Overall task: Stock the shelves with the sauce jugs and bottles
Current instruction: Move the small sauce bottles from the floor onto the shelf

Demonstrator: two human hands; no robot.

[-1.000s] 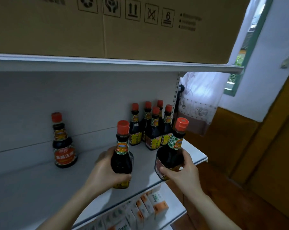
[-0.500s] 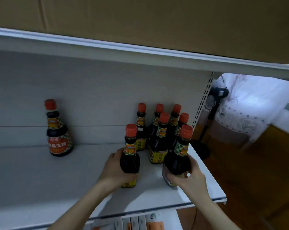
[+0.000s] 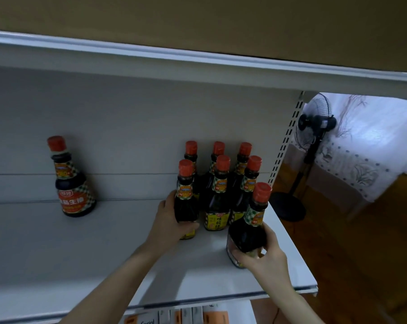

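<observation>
Head view: left hand (image 3: 168,220) wrapped around a dark sauce bottle (image 3: 185,199), red cap, upright, base seemingly down on the white shelf (image 3: 81,253), placed at the left front of the bottle cluster (image 3: 223,183). Cluster at right rear of shelf, five red-capped bottles, three behind and two in front, standing upright, close together. Right hand (image 3: 263,256) gripping a second sauce bottle (image 3: 249,228) from below and from the right side, tilted with cap leaning to the right, near the shelf's right front edge; contact between base and shelf not clear. Lone wider bottle (image 3: 74,181) far left against the back panel, well apart from the rest, red label, leaning slightly. Cardboard box (image 3: 198,24) on the upper shelf overhead. Slotted upright (image 3: 286,141) at right shelf end. Black standing fan (image 3: 314,127) beyond, on wooden floor (image 3: 373,253), beside patterned white cloth (image 3: 361,160). Orange and white cartons (image 3: 198,318) on the lower shelf, partly seen.
</observation>
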